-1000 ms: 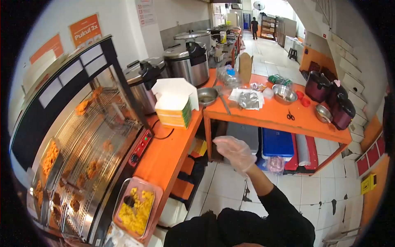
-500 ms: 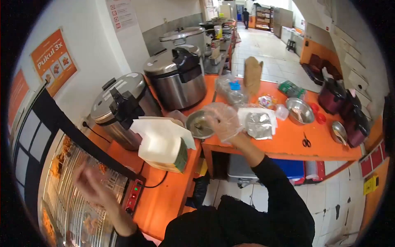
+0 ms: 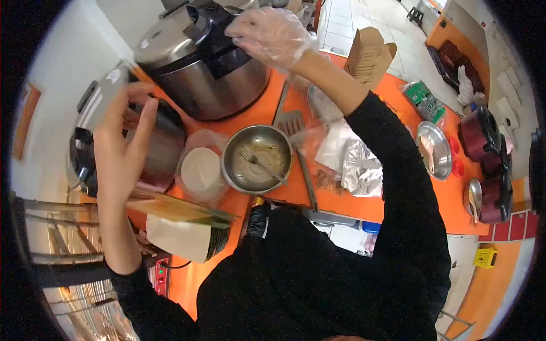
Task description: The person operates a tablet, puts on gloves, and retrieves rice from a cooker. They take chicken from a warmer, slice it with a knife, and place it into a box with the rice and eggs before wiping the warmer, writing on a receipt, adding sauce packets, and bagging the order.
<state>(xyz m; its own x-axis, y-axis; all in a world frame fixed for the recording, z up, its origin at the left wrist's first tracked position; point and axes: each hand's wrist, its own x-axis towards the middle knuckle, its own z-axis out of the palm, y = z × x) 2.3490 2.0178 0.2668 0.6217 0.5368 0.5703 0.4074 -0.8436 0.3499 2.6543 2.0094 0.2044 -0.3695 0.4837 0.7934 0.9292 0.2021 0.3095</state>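
Observation:
My left hand [image 3: 122, 136], bare, is raised in front of the left rice cooker [image 3: 162, 148]. Its thumb and fingers are curved but apart, with nothing seen between them. My right hand [image 3: 270, 37] wears a clear plastic glove and hovers beside the black lid handle [image 3: 213, 40] of the larger rice cooker [image 3: 210, 88]. Its fingers are curled together; what they hold, if anything, is hidden, and contact with the handle cannot be made out. Between and below my hands, a steel bowl [image 3: 228, 167] with a fork [image 3: 261, 166] in it stands on the orange counter [image 3: 222, 128].
A stack of paper food trays [image 3: 179, 236] lies at lower left, its top edge blurred. A white round item in plastic [image 3: 201, 169], a slotted spatula [image 3: 304, 170], foil [image 3: 361, 170], a brown carton [image 3: 369, 57] and another steel bowl [image 3: 441, 170] occupy the counter.
My view has shifted closer to the rice cookers. My gloved right hand has gone from beside the steel bowl to the large cooker's handle; my left hand has risen from over the food warmer.

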